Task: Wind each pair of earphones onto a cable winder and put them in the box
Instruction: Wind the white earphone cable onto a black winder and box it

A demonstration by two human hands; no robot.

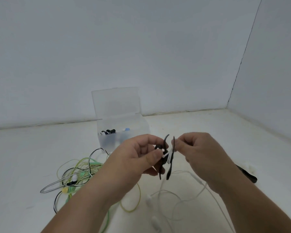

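The thin white earphones trail slack over the pale worktop just below my wrists. I judge each turn should go on taut and snug against the last on the black strap-like cable winder, so the loose cord feeds up without snagging. My left hand pinches the winder's middle and the white cord between thumb and forefinger. My right hand, just beside it, pinches one black tail, and behind both stands the clear plastic box, lid open.
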